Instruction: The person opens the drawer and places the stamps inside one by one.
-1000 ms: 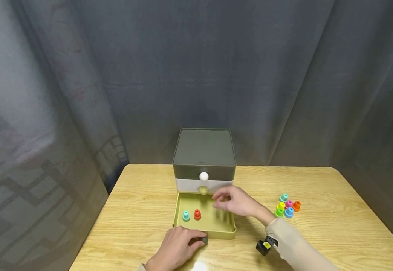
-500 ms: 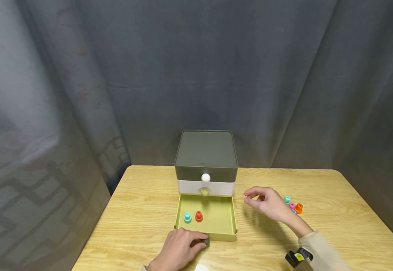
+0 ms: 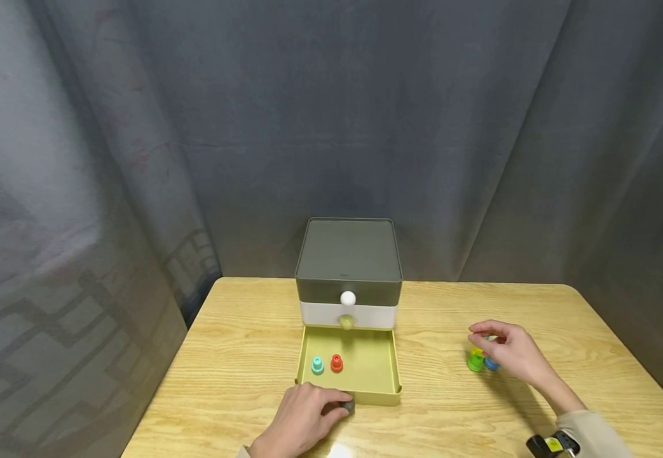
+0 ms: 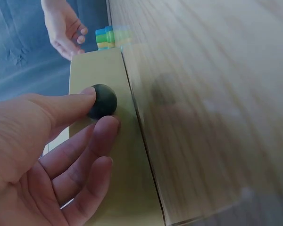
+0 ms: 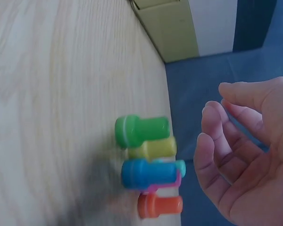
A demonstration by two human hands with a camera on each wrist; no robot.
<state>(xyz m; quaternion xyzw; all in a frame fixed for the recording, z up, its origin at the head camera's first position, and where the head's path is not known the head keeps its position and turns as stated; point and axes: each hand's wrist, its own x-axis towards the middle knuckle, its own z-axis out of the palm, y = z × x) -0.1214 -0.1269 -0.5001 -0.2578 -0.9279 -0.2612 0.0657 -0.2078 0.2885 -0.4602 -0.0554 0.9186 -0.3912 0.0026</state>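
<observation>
Fingers of the left hand (image 3: 299, 420) pinched the dark knob (image 4: 102, 100) of the pulled-out yellow-green drawer (image 3: 388, 399), hiding most of it in the head view. The right hand (image 3: 511, 352) hovered loosely spread over the coloured pegs (image 5: 148, 165), covering several; only the green peg (image 3: 475, 362) showed clearly there.

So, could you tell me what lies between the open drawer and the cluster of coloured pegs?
Only bare tabletop separates drawer and pegs, in the head view.
</observation>
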